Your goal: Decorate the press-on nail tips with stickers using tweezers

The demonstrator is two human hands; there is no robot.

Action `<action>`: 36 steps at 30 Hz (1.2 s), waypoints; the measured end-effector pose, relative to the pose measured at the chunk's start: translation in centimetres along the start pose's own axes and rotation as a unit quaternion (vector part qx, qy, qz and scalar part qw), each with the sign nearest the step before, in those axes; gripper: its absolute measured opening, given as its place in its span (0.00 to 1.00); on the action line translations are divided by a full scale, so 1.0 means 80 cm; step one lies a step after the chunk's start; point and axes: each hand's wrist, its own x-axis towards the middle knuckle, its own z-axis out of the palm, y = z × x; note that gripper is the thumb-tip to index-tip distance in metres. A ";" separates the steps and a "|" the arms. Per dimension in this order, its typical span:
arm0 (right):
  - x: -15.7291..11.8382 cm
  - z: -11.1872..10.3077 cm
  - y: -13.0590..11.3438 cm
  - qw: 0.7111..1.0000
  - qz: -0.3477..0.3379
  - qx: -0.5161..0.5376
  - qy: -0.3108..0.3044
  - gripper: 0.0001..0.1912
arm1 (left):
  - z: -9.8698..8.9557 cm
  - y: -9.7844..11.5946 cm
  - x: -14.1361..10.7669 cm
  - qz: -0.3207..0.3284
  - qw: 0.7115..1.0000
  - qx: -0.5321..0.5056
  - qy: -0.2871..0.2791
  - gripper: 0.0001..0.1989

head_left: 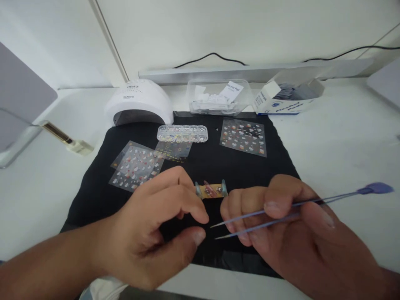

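Observation:
My right hand (281,221) holds a pair of blue-purple tweezers (256,227) between thumb and index finger. The tweezers' two tips are apart and point left, close to the left hand's fingertips. My left hand (168,216) is curled, with a small gap between thumb and index fingertip and nothing visible in it; its other fingers are partly hidden. Just beyond both hands is a small yellowish stand (204,191) bearing several nail tips, bluish at the ends and a pink one (210,188) lying slantwise in the middle.
A black mat (200,162) carries sticker sheets (137,164), another sticker sheet (243,137) and a clear rhinestone case (183,133). Behind stand a white nail lamp (140,98), a clear plastic box (215,106) and an alcohol pad carton (286,106). A polish bottle (78,146) is at left.

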 end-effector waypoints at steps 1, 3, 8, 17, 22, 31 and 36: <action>0.000 0.000 0.001 1.000 0.002 0.003 -0.002 0.13 | 0.001 0.000 0.000 -0.003 1.000 -0.007 -0.001 0.15; 0.000 0.001 0.002 1.000 0.005 0.010 -0.003 0.13 | 0.002 -0.001 0.001 -0.006 1.000 -0.018 -0.003 0.15; 0.001 -0.001 0.004 0.999 0.025 0.044 0.009 0.13 | 0.005 -0.003 0.003 0.035 0.998 -0.048 0.014 0.11; -0.002 0.000 0.007 0.998 0.027 0.060 -0.001 0.13 | 0.006 -0.002 0.005 0.034 0.999 -0.020 0.020 0.10; 0.000 0.000 0.007 0.998 0.025 0.059 0.001 0.13 | 0.002 -0.002 0.005 0.043 0.999 0.017 0.004 0.09; 0.001 0.001 0.010 0.997 0.026 0.072 -0.001 0.13 | 0.004 -0.006 -0.005 0.088 0.984 0.153 0.010 0.09; 0.001 0.001 0.009 0.996 0.030 0.079 0.018 0.13 | 0.000 -0.006 -0.002 0.029 0.999 -0.013 -0.020 0.08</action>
